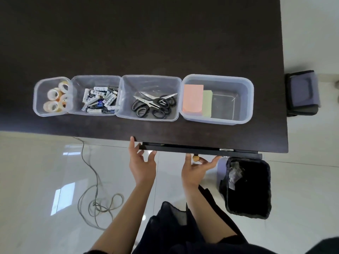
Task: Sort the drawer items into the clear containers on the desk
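Our left hand rests open-fingered against the drawer front; to its right, our right hand spreads loosely around the wooden knob. Beyond both, four clear containers hold tape rolls, batteries, scissors, sticky notes.

I am looking at a dark, matt wood-grain desk carrying four clear, smooth plastic containers along its near edge. I am seeing glossy tape rolls, shiny metal scissor blades with black plastic handles, and matt paper note pads. Below, glossy floor tiles are reflecting light beside a rough woven black bin.
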### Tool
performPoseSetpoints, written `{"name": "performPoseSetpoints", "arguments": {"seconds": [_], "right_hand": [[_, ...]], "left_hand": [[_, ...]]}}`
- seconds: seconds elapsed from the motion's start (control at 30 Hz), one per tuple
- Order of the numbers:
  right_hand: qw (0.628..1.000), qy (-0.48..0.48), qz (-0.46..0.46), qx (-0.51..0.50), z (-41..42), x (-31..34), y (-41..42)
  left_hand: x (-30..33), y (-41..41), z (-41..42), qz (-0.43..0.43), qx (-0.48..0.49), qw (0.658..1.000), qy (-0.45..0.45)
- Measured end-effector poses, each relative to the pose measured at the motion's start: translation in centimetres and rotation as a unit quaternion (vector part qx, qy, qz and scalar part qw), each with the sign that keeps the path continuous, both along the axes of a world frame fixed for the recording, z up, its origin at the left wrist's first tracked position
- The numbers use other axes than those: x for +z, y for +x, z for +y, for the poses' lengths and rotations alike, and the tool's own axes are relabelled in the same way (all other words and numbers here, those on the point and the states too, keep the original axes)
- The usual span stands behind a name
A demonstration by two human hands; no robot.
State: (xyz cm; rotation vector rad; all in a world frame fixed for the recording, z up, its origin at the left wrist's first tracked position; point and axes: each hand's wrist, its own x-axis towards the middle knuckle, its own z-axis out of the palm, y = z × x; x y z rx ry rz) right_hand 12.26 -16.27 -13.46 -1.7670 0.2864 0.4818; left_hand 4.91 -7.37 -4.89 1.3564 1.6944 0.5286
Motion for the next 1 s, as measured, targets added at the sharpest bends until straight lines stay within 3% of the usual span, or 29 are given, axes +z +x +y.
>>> {"name": "performPoseSetpoints", "arguments": {"seconds": [0.43, 0.73, 0.87, 1.0], "right_hand": [[0.995, -0.049, -0.007, 0.084, 2.3, 0.2, 4.1], [0.988, -0.081, 0.012, 0.132, 1.7, 1.9, 4.4], [0.985, -0.083, 0.001, 0.150, 0.0, 3.0, 4.1], [0.972, -0.122, 0.015, 0.198, -2.8, 3.4, 5.6]], "left_hand": [[-0.8, 2.3, 1.6, -0.021, 0.039, 0.999, 0.019], [-0.6, 2.4, 1.3, -0.027, 0.008, 0.999, 0.021], [-0.8, 1.1, 1.0, 0.002, -0.060, 0.998, 0.019], [-1.2, -2.1, 0.3, 0.087, -0.190, 0.978, 0.024]]}}
